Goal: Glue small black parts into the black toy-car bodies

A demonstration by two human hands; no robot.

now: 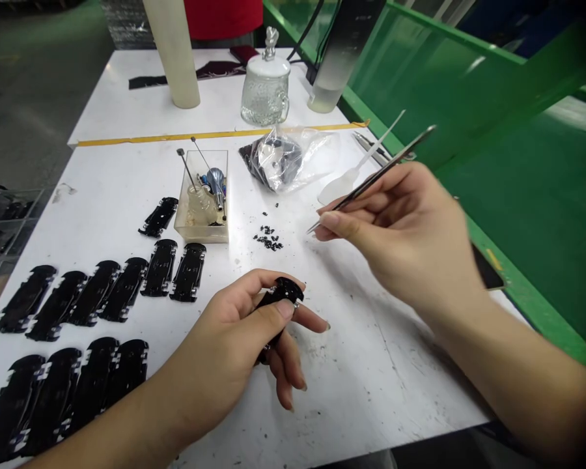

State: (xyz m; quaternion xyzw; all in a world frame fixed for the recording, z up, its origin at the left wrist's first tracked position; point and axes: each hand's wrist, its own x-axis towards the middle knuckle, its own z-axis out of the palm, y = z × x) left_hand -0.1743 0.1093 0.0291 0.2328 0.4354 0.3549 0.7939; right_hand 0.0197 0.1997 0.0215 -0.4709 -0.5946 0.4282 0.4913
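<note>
A black car-shaped base plate (286, 290) is pinched between the thumb and fingers of my left hand (244, 332), at the middle of the table. My right hand (400, 228) grips metal tweezers (371, 182), their tips pointing down and left above the white tabletop. Between and beyond the hands lies a small pile of tiny black parts (268, 241). Whether the tweezer tips hold anything is too small to tell. Several similar black plates (188, 272) lie in rows on the left.
Behind the hands stand a clear box (202, 231) with tools and a plastic bag (286, 159) of black parts. A glass jar (265, 94) is farther back. A green barrier (527, 215) borders the right side; a phone (487, 267) lies beneath my right forearm.
</note>
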